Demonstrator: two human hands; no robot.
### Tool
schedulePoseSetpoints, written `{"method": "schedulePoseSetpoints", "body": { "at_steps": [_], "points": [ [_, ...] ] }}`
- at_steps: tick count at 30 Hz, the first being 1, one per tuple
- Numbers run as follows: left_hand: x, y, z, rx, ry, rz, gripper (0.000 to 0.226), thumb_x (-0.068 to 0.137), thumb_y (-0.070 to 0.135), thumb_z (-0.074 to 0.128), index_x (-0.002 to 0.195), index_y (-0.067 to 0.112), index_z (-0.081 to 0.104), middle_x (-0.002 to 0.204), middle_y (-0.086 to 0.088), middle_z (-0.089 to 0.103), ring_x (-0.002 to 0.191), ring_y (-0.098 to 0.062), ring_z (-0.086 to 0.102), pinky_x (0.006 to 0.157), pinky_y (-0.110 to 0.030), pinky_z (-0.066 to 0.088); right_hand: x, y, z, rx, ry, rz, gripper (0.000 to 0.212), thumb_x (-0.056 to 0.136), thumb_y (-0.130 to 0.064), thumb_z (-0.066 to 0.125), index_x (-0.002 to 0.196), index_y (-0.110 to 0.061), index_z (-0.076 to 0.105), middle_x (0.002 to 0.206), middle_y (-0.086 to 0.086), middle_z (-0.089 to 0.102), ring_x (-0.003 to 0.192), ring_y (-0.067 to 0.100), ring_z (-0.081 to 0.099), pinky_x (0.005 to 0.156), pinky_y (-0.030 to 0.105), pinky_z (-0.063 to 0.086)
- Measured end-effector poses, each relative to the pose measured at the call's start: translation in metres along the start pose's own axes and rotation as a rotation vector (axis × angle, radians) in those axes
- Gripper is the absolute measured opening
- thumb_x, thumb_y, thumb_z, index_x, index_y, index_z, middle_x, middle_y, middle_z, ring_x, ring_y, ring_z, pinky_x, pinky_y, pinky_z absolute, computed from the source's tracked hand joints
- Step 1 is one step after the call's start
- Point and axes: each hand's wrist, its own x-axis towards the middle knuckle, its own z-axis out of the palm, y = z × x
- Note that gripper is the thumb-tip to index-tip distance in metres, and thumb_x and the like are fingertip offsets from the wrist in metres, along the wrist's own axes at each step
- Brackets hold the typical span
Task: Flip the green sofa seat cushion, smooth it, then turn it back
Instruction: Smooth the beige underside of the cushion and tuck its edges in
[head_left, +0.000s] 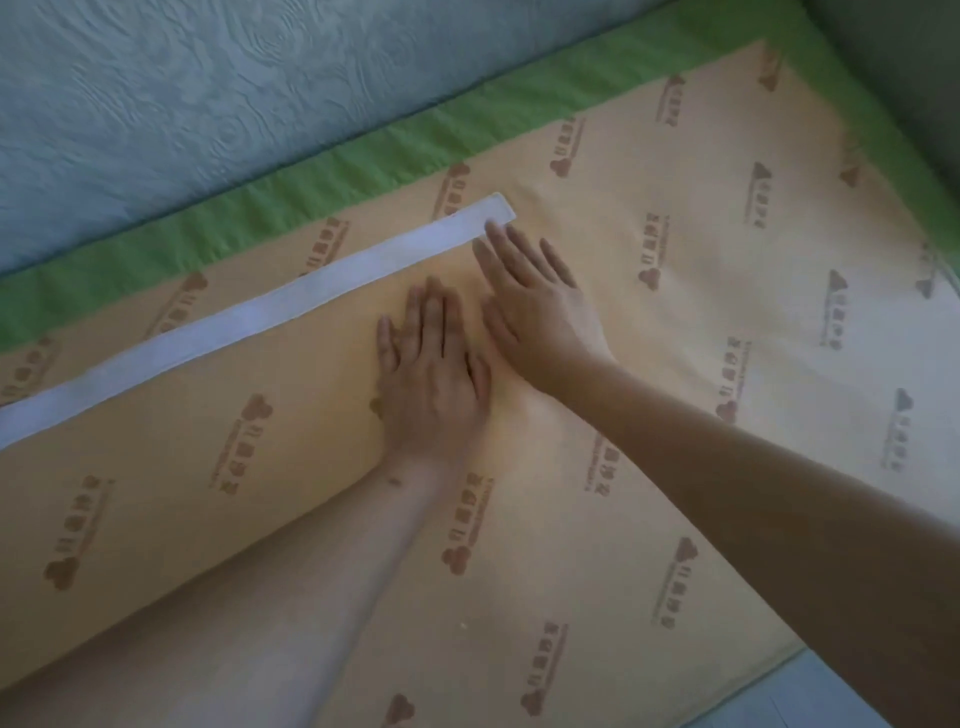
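Note:
The green sofa seat cushion (332, 171) lies with its underside up: a tan fabric printed with brown logos fills most of the view, and a green border runs along the far edge. A white strip (249, 317) crosses the tan side diagonally. My left hand (434, 374) rests flat on the tan fabric near the middle, fingers spread. My right hand (535, 301) lies flat just right of it, fingertips touching the strip's end. Both hands hold nothing.
The pale blue-grey embossed sofa back (182, 93) rises behind the cushion. A darker grey-green surface (904, 57) stands at the top right corner. A pale blue surface (831, 696) shows past the cushion's near right edge.

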Motion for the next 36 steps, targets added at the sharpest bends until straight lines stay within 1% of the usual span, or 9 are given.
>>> {"method": "schedulePoseSetpoints", "body": {
  "at_steps": [7, 10, 14, 18, 22, 26, 30, 34, 36],
  "points": [
    [0.04, 0.074, 0.02, 0.063, -0.006, -0.053, 0.058, 0.102, 0.031, 0.023, 0.154, 0.005, 0.029, 0.162, -0.013, 0.024, 0.152, -0.023, 0.019, 0.123, -0.05, 0.014, -0.001, 0.067, -0.02, 0.009, -0.045, 0.023, 0.062, 0.098, -0.036, 0.024, 0.152, -0.01, 0.037, 0.162, 0.005, 0.028, 0.151, 0.02, 0.022, 0.121, 0.043, 0.023],
    [0.055, 0.108, 0.03, 0.064, 0.0, -0.107, 0.06, 0.101, 0.028, 0.019, 0.155, 0.001, 0.022, 0.163, -0.015, 0.021, 0.153, -0.023, 0.016, 0.124, -0.047, 0.012, 0.022, 0.093, -0.049, 0.058, 0.157, 0.083, 0.056, 0.1, -0.026, 0.035, 0.153, -0.007, 0.034, 0.162, 0.006, 0.025, 0.152, 0.022, 0.019, 0.123, 0.04, 0.02],
    [0.067, 0.137, 0.034, 0.037, 0.008, -0.12, 0.059, 0.102, 0.029, 0.024, 0.155, 0.005, 0.024, 0.164, -0.012, 0.02, 0.153, -0.023, 0.014, 0.124, -0.047, 0.012, 0.011, 0.148, -0.044, -0.01, -0.163, -0.057, 0.061, 0.102, -0.035, 0.033, 0.158, -0.013, 0.022, 0.166, 0.004, 0.015, 0.153, 0.019, 0.011, 0.125, 0.038, 0.01],
    [0.087, 0.168, 0.043, 0.048, -0.001, -0.095, 0.062, 0.1, 0.032, 0.023, 0.156, 0.006, 0.022, 0.165, -0.01, 0.018, 0.154, -0.021, 0.01, 0.124, -0.048, 0.011, 0.029, 0.187, -0.076, 0.052, 0.144, 0.051, 0.057, 0.103, -0.029, 0.034, 0.156, -0.008, 0.028, 0.164, 0.005, 0.019, 0.153, 0.021, 0.014, 0.125, 0.038, 0.013],
    [0.097, 0.203, 0.048, 0.059, 0.006, -0.132, 0.064, 0.097, 0.031, 0.031, 0.156, 0.006, 0.025, 0.164, -0.011, 0.022, 0.153, -0.021, 0.014, 0.123, -0.049, 0.012, 0.009, 0.238, -0.065, 0.011, -0.148, 0.038, 0.06, 0.104, -0.037, 0.03, 0.159, -0.017, 0.017, 0.167, 0.0, 0.012, 0.154, 0.013, 0.005, 0.125, 0.032, 0.0],
    [0.117, 0.234, 0.059, 0.069, 0.0, -0.152, 0.064, 0.098, 0.031, 0.027, 0.156, 0.002, 0.021, 0.164, -0.014, 0.019, 0.153, -0.024, 0.014, 0.123, -0.05, 0.013, 0.04, 0.263, -0.095, 0.085, 0.177, 0.102, 0.056, 0.102, -0.026, 0.034, 0.155, -0.008, 0.028, 0.164, 0.005, 0.019, 0.153, 0.021, 0.014, 0.124, 0.039, 0.016],
    [0.133, 0.259, 0.061, 0.06, -0.008, -0.12, 0.067, 0.096, 0.032, 0.031, 0.155, 0.002, 0.022, 0.164, -0.015, 0.017, 0.153, -0.026, 0.012, 0.123, -0.051, 0.012, 0.029, 0.304, -0.081, 0.049, -0.162, 0.03, 0.06, 0.104, -0.034, 0.031, 0.158, -0.014, 0.019, 0.166, 0.003, 0.012, 0.153, 0.016, 0.008, 0.124, 0.039, 0.014],
    [0.156, 0.283, 0.072, 0.11, -0.043, 0.0, 0.07, 0.096, 0.036, 0.029, 0.156, 0.002, 0.019, 0.164, -0.015, 0.016, 0.153, -0.027, 0.009, 0.123, -0.052, 0.009, 0.048, 0.326, -0.104, 0.057, 0.2, 0.168, 0.058, 0.102, -0.022, 0.035, 0.157, -0.007, 0.022, 0.165, 0.008, 0.016, 0.153, 0.023, 0.012, 0.125, 0.041, 0.014],
    [0.164, 0.297, 0.075, 0.115, -0.057, 0.01, 0.069, 0.096, 0.035, 0.031, 0.156, 0.003, 0.019, 0.165, -0.014, 0.014, 0.154, -0.026, 0.008, 0.123, -0.052, 0.008, 0.032, 0.341, -0.091, -0.006, -0.016, 0.177, 0.059, 0.104, -0.027, 0.033, 0.159, -0.012, 0.016, 0.166, 0.004, 0.01, 0.154, 0.019, 0.006, 0.125, 0.042, 0.01]
  ]
}}
